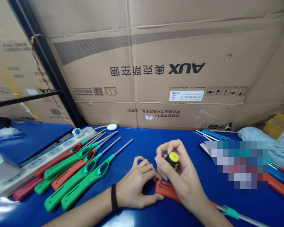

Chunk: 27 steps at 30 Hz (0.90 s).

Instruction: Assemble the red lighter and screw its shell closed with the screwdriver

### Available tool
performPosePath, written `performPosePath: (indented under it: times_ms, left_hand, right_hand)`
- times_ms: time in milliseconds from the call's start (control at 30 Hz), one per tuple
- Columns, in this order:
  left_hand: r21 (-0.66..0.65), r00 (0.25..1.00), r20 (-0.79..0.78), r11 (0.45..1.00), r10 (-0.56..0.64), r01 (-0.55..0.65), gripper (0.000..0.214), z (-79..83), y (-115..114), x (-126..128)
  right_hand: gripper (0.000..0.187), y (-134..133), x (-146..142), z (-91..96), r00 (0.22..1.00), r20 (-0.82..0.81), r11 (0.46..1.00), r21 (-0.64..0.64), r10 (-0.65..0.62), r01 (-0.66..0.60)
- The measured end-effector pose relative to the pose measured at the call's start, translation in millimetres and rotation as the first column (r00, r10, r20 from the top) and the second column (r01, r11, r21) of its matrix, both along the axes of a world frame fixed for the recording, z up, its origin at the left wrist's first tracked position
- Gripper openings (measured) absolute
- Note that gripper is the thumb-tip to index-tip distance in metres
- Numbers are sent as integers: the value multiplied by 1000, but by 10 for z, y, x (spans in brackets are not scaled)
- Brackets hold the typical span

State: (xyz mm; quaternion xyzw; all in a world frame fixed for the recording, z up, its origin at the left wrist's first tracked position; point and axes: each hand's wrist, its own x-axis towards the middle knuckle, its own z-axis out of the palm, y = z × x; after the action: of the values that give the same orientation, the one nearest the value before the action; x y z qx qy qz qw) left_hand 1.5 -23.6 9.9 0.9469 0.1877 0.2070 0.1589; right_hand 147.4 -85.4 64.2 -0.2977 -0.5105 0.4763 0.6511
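Note:
My right hand [180, 170] grips a screwdriver by its black handle with a yellow cap [172, 158], held upright with the tip down on a red long-nosed lighter [167, 191] lying on the blue table [137, 151]. My left hand [138, 184], with a black band at the wrist, is curled round the red lighter's handle end and holds it against the table. The lighter's metal nose [241, 217] runs off to the lower right past a teal collar.
A pile of green and red lighters [80, 170] lies to the left beside a white power strip [38, 160]. More lighters [280, 186] lie at the right near a blurred patch. A large cardboard box [156, 72] stands behind; a grey plastic bag [262, 135] is at the right.

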Motion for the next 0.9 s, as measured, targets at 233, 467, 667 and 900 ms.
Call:
performPosePath:
  times_ms: [233, 467, 667, 900]
  left_hand:
    - [-9, 1000, 4, 1000, 7, -7, 35, -5, 1, 5]
    - [-12, 1000, 12, 1000, 2, -2, 32, -1, 0, 11]
    - [-18, 1000, -12, 1000, 11, -11, 37, 8, -8, -3]
    - [-14, 1000, -2, 1000, 14, -14, 36, -1, -3, 7]
  right_hand:
    - [17, 0, 38, -6, 981, 188, 999, 22, -53, 50]
    - [32, -29, -7, -62, 995, 95, 1000, -11, -11, 12]
    - [14, 20, -1, -17, 986, 140, 994, 61, -93, 85]
    - [26, 7, -2, -8, 999, -2, 999, -4, 54, -54]
